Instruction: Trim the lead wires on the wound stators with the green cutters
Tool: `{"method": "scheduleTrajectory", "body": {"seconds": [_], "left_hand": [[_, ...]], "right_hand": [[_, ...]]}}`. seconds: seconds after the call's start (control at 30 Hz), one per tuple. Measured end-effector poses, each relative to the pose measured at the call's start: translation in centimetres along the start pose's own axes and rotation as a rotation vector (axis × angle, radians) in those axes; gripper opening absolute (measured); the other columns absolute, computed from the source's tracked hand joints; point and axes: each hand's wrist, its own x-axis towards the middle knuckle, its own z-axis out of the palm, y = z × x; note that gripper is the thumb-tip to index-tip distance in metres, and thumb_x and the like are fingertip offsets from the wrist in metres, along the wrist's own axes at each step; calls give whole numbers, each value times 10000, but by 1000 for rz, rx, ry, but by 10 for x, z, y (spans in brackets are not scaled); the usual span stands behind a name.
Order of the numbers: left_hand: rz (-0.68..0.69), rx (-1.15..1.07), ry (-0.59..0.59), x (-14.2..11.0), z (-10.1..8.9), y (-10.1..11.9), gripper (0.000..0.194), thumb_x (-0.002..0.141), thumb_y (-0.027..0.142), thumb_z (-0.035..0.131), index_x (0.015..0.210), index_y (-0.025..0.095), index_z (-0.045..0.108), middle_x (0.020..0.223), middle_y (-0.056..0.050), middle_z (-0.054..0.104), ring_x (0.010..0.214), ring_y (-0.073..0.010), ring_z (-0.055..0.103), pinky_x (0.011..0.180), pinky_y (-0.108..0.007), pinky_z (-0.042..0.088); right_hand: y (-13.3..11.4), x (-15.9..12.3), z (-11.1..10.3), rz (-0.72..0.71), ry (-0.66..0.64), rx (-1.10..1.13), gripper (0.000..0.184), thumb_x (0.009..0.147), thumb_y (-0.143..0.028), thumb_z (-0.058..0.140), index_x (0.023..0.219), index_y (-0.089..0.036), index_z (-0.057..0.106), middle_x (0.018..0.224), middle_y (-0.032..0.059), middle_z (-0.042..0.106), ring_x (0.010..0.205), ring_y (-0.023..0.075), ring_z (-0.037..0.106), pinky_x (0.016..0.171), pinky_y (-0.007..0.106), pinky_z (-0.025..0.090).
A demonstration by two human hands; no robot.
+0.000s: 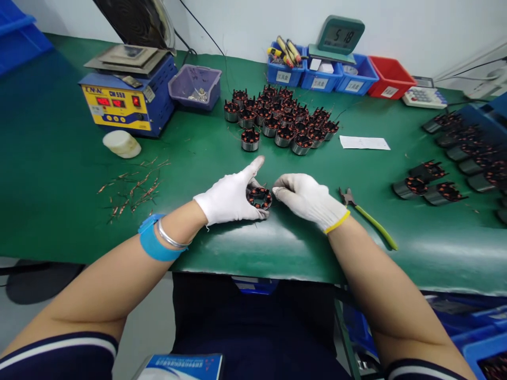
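My left hand [233,195], in a white glove, is wrapped round a motor stator [259,198] with copper windings and dark upright pins, its open ring facing up. Just right of that stator is my right hand [304,196], gloved in white with a yellow cuff. Its thumb and fingers are pinched together; whatever lies between them, perhaps a thin wire, is too small to make out. Pliers [366,217] with green handles lie on the table beside my right wrist. Beyond my hands stands a cluster of similar stators [284,134].
Cut copper wire ends [132,190] lie at left near a white round block [122,144]. Behind them stand a blue-and-yellow device [119,108] and a purple bin [195,87]. More stators [410,187] are at right. A paper strip [364,142] and small bins [390,76] lie farther back.
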Motion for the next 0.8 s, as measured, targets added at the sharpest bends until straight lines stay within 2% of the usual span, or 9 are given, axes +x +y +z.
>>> {"method": "scheduleTrajectory", "body": {"seconds": [0.07, 0.13, 0.2, 0.27, 0.33, 0.43, 0.53, 0.6, 0.8], "left_hand": [[19, -11, -9, 2, 0, -1, 1218, 564, 449, 809, 1550, 252, 123, 1061, -24, 720, 922, -231, 687, 820, -299, 507], [30, -19, -24, 5, 0, -2, 1229, 561, 451, 810, 1552, 248, 113, 1062, -22, 720, 925, -236, 687, 820, -305, 510], [36, -30, -47, 6, 0, -3, 1239, 569, 435, 806, 1554, 248, 78, 1051, -9, 721, 928, -232, 687, 813, -307, 511], [37, -32, -63, 7, -1, -3, 1251, 574, 416, 800, 1555, 245, 43, 1033, 2, 722, 923, -228, 689, 804, -307, 512], [42, -32, -66, 7, -2, -3, 1258, 567, 408, 802, 1555, 237, 43, 1027, -2, 724, 918, -228, 690, 803, -308, 511], [63, -58, -68, 7, -3, -2, 1230, 564, 395, 801, 1554, 231, 91, 1050, -22, 728, 938, -231, 690, 831, -307, 507], [77, -82, -81, 8, -3, -1, 1203, 570, 381, 798, 1551, 231, 119, 1072, -27, 728, 970, -231, 686, 858, -303, 501], [81, -81, -88, 8, -3, -1, 1200, 575, 382, 799, 1551, 232, 117, 1083, -25, 723, 977, -229, 683, 864, -302, 498], [60, -16, -106, 7, -5, -1, 1215, 597, 415, 795, 1554, 241, 67, 1105, -25, 704, 1000, -242, 664, 889, -330, 481]], "right_hand": [[2, 4, 0, 127, 43, -113, 260, 834, -411, 533, 878, -229, 714, 853, 50, 706, 832, 256, 633, 719, 341, 455], [4, 7, 0, 175, 131, -122, 284, 836, -426, 527, 878, -217, 716, 862, 67, 707, 861, 269, 636, 739, 354, 461], [4, 8, 2, 67, 144, 10, 311, 855, -420, 519, 985, -212, 709, 950, 62, 715, 896, 245, 637, 768, 332, 461], [2, 10, 5, -49, 81, 189, 322, 846, -417, 542, 1048, -219, 694, 984, 34, 717, 864, 201, 635, 757, 294, 456], [-1, 12, 8, -28, 46, 281, 290, 815, -433, 574, 963, -218, 700, 886, 6, 714, 767, 170, 618, 700, 273, 437], [-1, 13, 6, 105, 68, 249, 302, 784, -499, 589, 773, -208, 670, 682, -21, 658, 638, 148, 559, 654, 279, 396], [0, 11, 3, 149, 57, 220, 365, 783, -556, 576, 713, -203, 642, 617, -25, 626, 594, 139, 528, 655, 283, 384], [2, 10, 4, 130, 53, 249, 377, 800, -558, 560, 718, -198, 635, 624, -21, 629, 594, 137, 527, 637, 275, 381], [12, 14, 11, -71, -13, 399, 342, 839, -504, 546, 877, -186, 668, 730, -3, 669, 655, 140, 565, 601, 239, 405]]}}
